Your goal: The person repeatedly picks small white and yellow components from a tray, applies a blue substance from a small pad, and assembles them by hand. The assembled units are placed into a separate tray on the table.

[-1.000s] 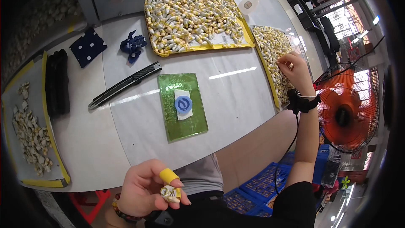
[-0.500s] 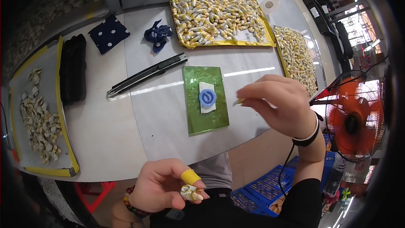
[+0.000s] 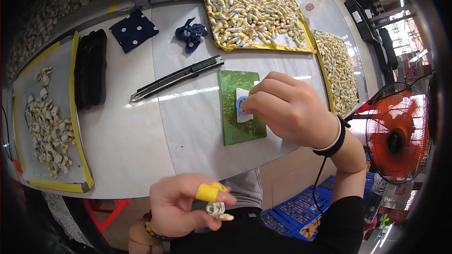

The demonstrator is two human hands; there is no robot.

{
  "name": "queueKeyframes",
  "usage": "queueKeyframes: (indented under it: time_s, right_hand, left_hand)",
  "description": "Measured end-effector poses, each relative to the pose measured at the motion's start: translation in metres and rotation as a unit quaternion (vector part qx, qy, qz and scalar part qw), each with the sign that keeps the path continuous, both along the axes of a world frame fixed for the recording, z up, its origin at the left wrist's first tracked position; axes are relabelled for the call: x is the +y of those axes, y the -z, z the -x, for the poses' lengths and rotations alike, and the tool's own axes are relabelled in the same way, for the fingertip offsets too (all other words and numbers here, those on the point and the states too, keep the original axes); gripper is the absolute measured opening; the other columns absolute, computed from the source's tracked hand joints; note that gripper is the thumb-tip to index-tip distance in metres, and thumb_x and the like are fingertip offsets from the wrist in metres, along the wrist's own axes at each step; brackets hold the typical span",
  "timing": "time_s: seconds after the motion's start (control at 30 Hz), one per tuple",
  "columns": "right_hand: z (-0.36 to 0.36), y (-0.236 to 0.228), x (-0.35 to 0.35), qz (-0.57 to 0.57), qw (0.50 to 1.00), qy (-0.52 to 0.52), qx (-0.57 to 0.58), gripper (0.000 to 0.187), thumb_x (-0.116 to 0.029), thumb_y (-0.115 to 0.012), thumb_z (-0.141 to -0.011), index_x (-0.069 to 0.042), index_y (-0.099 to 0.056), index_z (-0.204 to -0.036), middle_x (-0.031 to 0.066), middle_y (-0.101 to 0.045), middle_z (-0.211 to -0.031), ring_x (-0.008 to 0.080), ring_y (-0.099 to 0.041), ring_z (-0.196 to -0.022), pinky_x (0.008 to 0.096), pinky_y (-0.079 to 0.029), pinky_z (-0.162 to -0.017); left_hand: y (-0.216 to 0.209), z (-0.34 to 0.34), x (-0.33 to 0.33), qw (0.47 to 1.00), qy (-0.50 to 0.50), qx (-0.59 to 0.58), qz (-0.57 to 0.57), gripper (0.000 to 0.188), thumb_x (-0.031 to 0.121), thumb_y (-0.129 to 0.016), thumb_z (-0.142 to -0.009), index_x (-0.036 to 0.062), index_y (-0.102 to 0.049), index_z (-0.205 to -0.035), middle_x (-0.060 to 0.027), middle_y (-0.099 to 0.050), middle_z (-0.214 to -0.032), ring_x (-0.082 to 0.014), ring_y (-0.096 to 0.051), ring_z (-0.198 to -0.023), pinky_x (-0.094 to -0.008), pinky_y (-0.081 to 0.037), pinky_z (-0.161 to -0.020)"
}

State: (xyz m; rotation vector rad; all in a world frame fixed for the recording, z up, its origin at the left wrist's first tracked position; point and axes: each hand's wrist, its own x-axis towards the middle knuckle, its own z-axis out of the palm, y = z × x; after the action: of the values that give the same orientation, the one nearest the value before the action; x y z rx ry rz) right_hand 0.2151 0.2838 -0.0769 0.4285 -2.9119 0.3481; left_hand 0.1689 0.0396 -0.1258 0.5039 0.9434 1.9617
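One small hollow white-and-yellow piece (image 3: 216, 209) pinched in the left hand (image 3: 178, 203), right hand (image 3: 295, 109) bunched over a round blue dish (image 3: 240, 107), whether pinching anything unclear, rectangular green slab (image 3: 242, 135) beneath, label (image 3: 309, 7) on small white bottle (image 3: 318, 3) unreadable.

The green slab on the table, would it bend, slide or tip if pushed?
The green slab would probably stay stiff, given its straight, crisp edges. Its shiny surface suggests it may feel slippery. It seems unlikely to tip, lying flat on the table.
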Motion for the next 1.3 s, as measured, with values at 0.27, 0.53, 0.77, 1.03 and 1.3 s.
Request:
queueKeyframes:
  time_s: [0.27, 0.53, 0.77, 1.03, 1.3]
  right_hand:
    - [-0.024, -0.02, -0.036, 0.276, 0.959, 0.05, 0.025, 0.018, 0.009, -0.067, -0.066, 0.0, -0.065, -0.081, 0.0092, -0.061, -0.071, 0.0215, -0.059, -0.059, 0.0282, -0.048, -0.053]
    - [-0.033, -0.007, -0.058, 0.422, 0.903, -0.034, 0.065, 0.014, 0.008, -0.065, -0.07, 0.005, -0.063, -0.083, 0.0118, -0.061, -0.074, 0.0217, -0.059, -0.06, 0.0274, -0.049, -0.053]
    - [-0.027, -0.006, -0.055, 0.382, 0.917, -0.103, 0.052, 0.011, 0.004, -0.069, -0.071, 0.002, -0.06, -0.076, 0.0117, -0.062, -0.075, 0.0221, -0.061, -0.06, 0.0273, -0.052, -0.052]
    - [-0.025, -0.006, -0.052, 0.38, 0.912, -0.149, 0.03, 0.008, 0.004, -0.067, -0.073, 0.004, -0.06, -0.076, 0.0115, -0.061, -0.075, 0.0229, -0.06, -0.062, 0.0278, -0.051, -0.053]
    - [-0.027, -0.008, -0.052, 0.378, 0.914, -0.144, 0.029, 0.01, 0.005, -0.068, -0.072, 0.003, -0.059, -0.075, 0.0124, -0.061, -0.075, 0.0231, -0.06, -0.062, 0.0283, -0.052, -0.054]
  left_hand:
    - [-0.008, 0.01, -0.001, 0.926, -0.094, 0.362, 0.058, 0.042, 0.026, -0.085, -0.06, 0.0059, -0.06, -0.086, -0.0095, -0.066, -0.078, -0.0208, -0.064, -0.072, -0.0347, -0.054, -0.067]
    - [-0.01, 0.01, 0.004, 0.902, -0.09, 0.421, 0.039, 0.044, 0.022, -0.086, -0.059, 0.007, -0.058, -0.089, -0.0092, -0.065, -0.081, -0.0208, -0.064, -0.072, -0.0343, -0.054, -0.066]
    - [-0.009, 0.005, 0.005, 0.907, -0.102, 0.408, 0.033, 0.035, 0.013, -0.083, -0.064, 0.0046, -0.06, -0.089, -0.0082, -0.065, -0.079, -0.021, -0.064, -0.073, -0.0352, -0.055, -0.067]
    - [-0.012, 0.005, 0.01, 0.904, -0.13, 0.407, -0.012, 0.034, 0.008, -0.084, -0.058, -0.0007, -0.064, -0.084, -0.0102, -0.064, -0.077, -0.0232, -0.064, -0.068, -0.0337, -0.058, -0.066]
    - [-0.013, 0.008, 0.013, 0.895, -0.144, 0.421, -0.037, 0.032, 0.008, -0.084, -0.059, -0.0013, -0.063, -0.081, -0.0095, -0.063, -0.075, -0.0233, -0.064, -0.066, -0.0334, -0.058, -0.065]
